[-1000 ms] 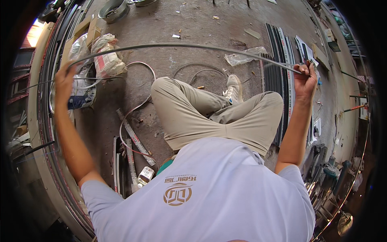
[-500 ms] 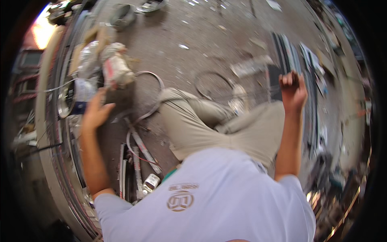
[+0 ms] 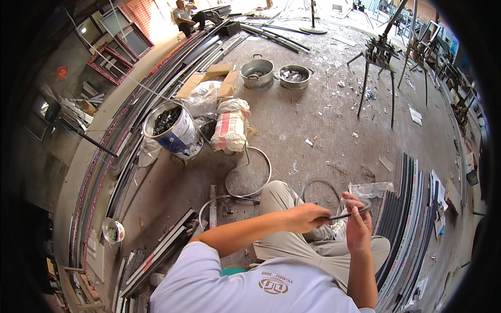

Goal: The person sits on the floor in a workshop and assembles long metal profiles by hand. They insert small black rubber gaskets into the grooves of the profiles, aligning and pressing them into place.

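- Holding a dark flexible strip (image 3: pixel 344 214) with both hands, right of centre in the lower half of the frame, up over the crossed legs (image 3: pixel 284 245).
- Left hand (image 3: pixel 308 217) has its fingers curled in, grasping one part of it. Thumb's mostly hidden, so can't tell how tight.
- Right hand (image 3: pixel 358 229) is raised, fingers partly bent and grasping the strip right where it turns in a tight curve. Firmness? Can't tell.
- That curve is what I'd worry about, tbh. Squeeze it too hard and it could kink; if the stuff is springy, a loose pinch could let it flick back at a forearm.
- There's a dark loop (image 3: pixel 319 181) on the floor (image 3: pixel 323 130) just past the knee. Can't tell if it's the same strip. If it is, pulling could snag it on the white shoe (image 3: pixel 340 229) or drag it against the profile bars (image 3: pixel 407 214) at lower right.
- Pale hose (image 3: pixel 270 167) coils near the white sack (image 3: pixel 229 128), around mid-frame. Trailing ends could tangle with it imo.
- Bucket of dark bits (image 3: pixel 182 138), left of the sack: a hard yank on the hose might knock it, if they're connected. Can't tell.
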